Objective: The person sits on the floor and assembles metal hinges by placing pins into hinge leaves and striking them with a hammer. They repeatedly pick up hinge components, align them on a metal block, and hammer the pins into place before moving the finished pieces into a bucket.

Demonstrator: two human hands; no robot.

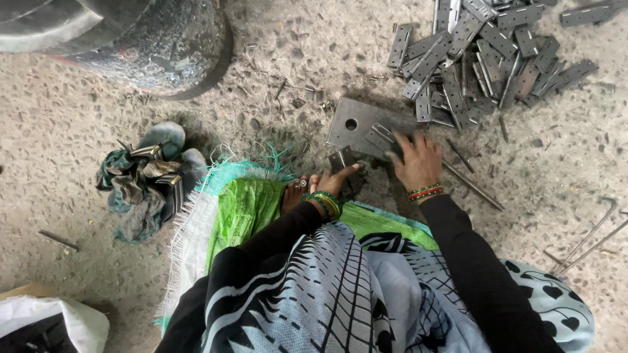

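Note:
I sit on the floor, looking down. A thick grey steel plate (353, 124) with a round hole lies flat in front of me. My right hand (417, 161) presses on a small metal hinge piece (381, 136) resting on that plate. My left hand (318, 184), with green bangles and a ring, reaches low toward another small hinge piece (341, 159) at the plate's near edge, fingertips touching it. Whether the left fingers close around it is hidden.
A big heap of grey hinge leaves (481, 55) lies at the upper right. Thin metal rods (472, 185) lie right of my hand and more rods (589, 238) at far right. Rags and sandals (147, 180) sit left, a dark drum (150, 46) upper left, a green woven sack (245, 209) beneath me.

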